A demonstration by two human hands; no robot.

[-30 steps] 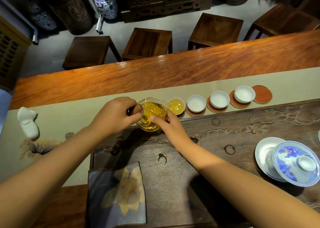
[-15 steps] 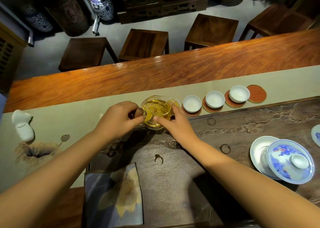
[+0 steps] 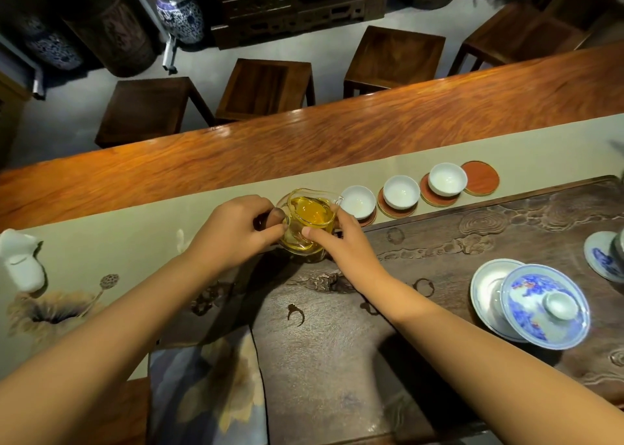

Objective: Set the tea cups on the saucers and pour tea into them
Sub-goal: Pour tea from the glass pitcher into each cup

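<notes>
A glass pitcher (image 3: 310,216) of yellow tea is held low over the beige runner (image 3: 135,228), tilted. My left hand (image 3: 233,232) grips its handle. My right hand (image 3: 341,242) clasps its right side with thumb and fingers. To its right stands a row of three white cups, all without tea: the nearest cup (image 3: 358,201), the middle cup (image 3: 401,191) and the far cup (image 3: 446,179), each on a red-brown saucer (image 3: 434,197). One bare saucer (image 3: 481,178) ends the row. The tea-filled cup is hidden behind the pitcher.
A dark carved tea tray (image 3: 371,326) lies under my forearms. On it at the right are a blue-and-white lidded bowl (image 3: 545,306) and another blue-and-white piece (image 3: 604,259). A white ceramic piece (image 3: 20,262) sits far left; a folded printed cloth (image 3: 206,384) lies near me.
Both hands have carried the pitcher a little to the right, away from the filled cup and closer to the nearest white cup. The filled cup is now covered by the pitcher.
</notes>
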